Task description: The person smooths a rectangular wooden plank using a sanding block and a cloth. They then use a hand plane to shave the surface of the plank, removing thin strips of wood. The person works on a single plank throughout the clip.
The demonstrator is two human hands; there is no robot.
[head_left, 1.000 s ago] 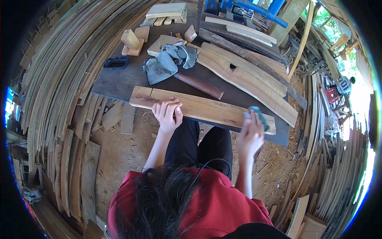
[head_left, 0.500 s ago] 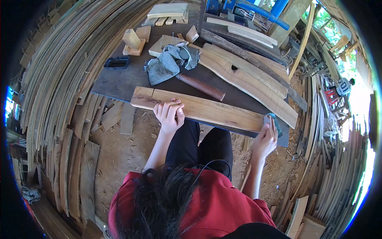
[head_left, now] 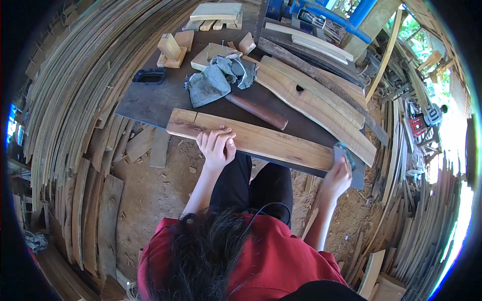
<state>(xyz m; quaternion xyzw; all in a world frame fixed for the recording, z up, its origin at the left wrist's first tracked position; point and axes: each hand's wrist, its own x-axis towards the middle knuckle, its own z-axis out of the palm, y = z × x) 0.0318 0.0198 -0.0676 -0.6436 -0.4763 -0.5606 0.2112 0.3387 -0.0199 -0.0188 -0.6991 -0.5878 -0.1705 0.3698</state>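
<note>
Left hand (head_left: 216,146): fingers gripped long tan wooden board (head_left: 271,143), presumably steadying it. Right hand (head_left: 337,178): fingers clasped grey-green blocky pad (head_left: 345,153) at board's 4 o'clock end.

Board (head_left: 271,144) lies along near edge of surface (head_left: 150,103). Behind it: handle (head_left: 258,112), with cloth (head_left: 207,86) at handle's left end. Planks (head_left: 326,116) right of cloth; strips (head_left: 75,95) left of surface.
</note>
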